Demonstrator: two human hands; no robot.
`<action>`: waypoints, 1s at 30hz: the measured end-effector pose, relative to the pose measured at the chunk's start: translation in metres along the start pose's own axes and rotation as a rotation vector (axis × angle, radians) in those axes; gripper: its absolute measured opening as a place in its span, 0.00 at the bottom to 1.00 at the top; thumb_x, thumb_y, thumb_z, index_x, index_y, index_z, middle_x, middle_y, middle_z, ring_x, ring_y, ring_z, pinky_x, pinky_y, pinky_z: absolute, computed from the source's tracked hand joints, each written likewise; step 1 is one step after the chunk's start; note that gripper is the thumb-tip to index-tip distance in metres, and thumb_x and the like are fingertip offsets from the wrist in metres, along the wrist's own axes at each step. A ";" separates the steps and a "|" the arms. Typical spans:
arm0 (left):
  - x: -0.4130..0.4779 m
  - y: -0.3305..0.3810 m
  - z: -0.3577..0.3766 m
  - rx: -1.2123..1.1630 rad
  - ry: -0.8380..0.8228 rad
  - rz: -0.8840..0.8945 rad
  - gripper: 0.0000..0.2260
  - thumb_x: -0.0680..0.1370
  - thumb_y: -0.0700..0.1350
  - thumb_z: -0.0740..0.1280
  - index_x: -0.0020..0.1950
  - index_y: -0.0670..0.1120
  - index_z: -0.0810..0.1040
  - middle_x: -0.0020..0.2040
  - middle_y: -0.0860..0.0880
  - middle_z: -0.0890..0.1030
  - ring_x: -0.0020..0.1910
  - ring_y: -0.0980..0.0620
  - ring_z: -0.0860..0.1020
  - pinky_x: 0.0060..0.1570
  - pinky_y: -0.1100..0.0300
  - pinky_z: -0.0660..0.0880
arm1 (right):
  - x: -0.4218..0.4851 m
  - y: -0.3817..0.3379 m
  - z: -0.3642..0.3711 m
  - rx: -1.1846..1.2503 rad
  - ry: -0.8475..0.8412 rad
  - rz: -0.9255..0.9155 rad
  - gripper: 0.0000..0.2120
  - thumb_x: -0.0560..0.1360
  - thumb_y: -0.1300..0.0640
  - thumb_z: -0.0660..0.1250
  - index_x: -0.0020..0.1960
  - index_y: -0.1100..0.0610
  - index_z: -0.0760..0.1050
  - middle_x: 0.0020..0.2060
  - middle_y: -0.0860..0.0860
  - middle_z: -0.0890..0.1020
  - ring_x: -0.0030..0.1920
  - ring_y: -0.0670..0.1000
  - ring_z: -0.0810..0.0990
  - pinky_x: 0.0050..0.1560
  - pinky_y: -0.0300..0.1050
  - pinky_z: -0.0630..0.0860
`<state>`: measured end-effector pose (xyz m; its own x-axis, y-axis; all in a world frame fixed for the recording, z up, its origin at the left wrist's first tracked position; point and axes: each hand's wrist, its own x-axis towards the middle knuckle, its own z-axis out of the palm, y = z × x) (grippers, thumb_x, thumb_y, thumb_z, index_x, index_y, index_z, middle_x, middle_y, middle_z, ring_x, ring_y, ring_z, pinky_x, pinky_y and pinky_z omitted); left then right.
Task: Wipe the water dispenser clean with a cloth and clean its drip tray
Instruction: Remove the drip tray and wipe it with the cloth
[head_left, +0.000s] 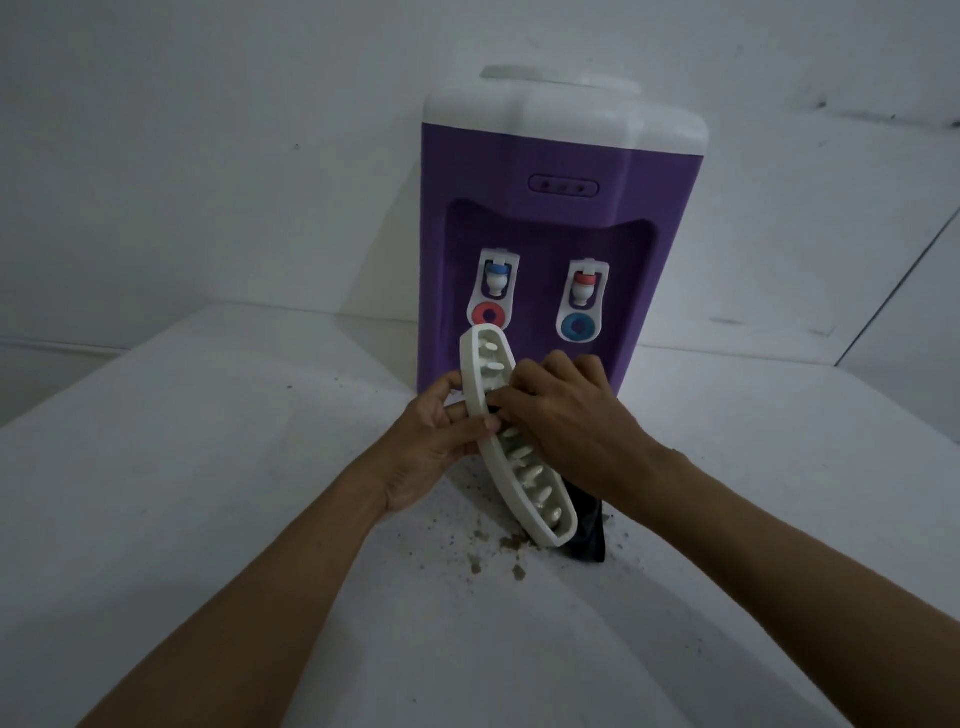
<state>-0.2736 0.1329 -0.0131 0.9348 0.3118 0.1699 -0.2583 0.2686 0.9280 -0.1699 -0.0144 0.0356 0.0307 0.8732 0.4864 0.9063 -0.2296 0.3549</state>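
Tray-cleaning under way. Holding the white drip tray (524, 475) up off the table (208, 467), just in front of the purple water dispenser (535, 208), steeply tilted, low end hovering over a scatter of brown crumbs (488, 556). Gripping it at mid-length with the left hand (441, 431), fingers (441, 387) curled behind the rim, thumb on the front. Bearing down on the slotted face with the right hand (571, 415), fingers (519, 387) bent over the slots, a dark cloth (589, 525) trailing out from under the palm and hanging towards the table. Apparently clutched against the tray, though hard to say from this angle whether bunched under the fingertips too.

Now, doing it well. Hold the left-hand grip firm, to stop the tray twisting under pressure. Work the cloth along the slots from high end to low, driving grit downhill rather than back among the ribs. Push a fold of cloth into each slot, not merely across the tops. Aim the low end over those crumbs, well off the dispenser's base, for one tidy pile. Turn to a clean patch of cloth once soiled. Mind the thin rim: likely light plastic, so press with care. Afterwards, sweep the table before reseating the tray beneath the two taps (496, 278).
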 end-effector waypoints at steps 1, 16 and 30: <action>0.000 0.001 0.000 -0.001 0.000 0.006 0.23 0.71 0.35 0.70 0.65 0.44 0.71 0.57 0.38 0.82 0.56 0.43 0.80 0.56 0.49 0.79 | 0.001 0.000 -0.003 -0.022 -0.024 0.000 0.14 0.70 0.54 0.72 0.55 0.51 0.78 0.47 0.50 0.78 0.46 0.53 0.72 0.47 0.50 0.69; -0.002 0.002 0.004 0.025 -0.008 0.013 0.24 0.72 0.38 0.70 0.66 0.44 0.70 0.57 0.39 0.82 0.56 0.44 0.81 0.54 0.52 0.79 | 0.002 -0.006 -0.006 -0.005 -0.031 0.038 0.12 0.67 0.53 0.74 0.50 0.53 0.79 0.45 0.50 0.80 0.44 0.54 0.73 0.45 0.49 0.67; -0.003 0.002 0.006 0.056 0.004 0.024 0.23 0.72 0.38 0.70 0.66 0.45 0.70 0.57 0.39 0.82 0.58 0.43 0.80 0.54 0.53 0.78 | -0.007 -0.010 0.004 0.163 0.051 0.172 0.08 0.75 0.51 0.64 0.52 0.51 0.78 0.47 0.49 0.79 0.46 0.52 0.72 0.47 0.49 0.66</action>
<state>-0.2754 0.1270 -0.0094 0.9276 0.3209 0.1911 -0.2664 0.2098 0.9408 -0.1773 -0.0167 0.0257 0.1729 0.8035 0.5696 0.9456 -0.2972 0.1323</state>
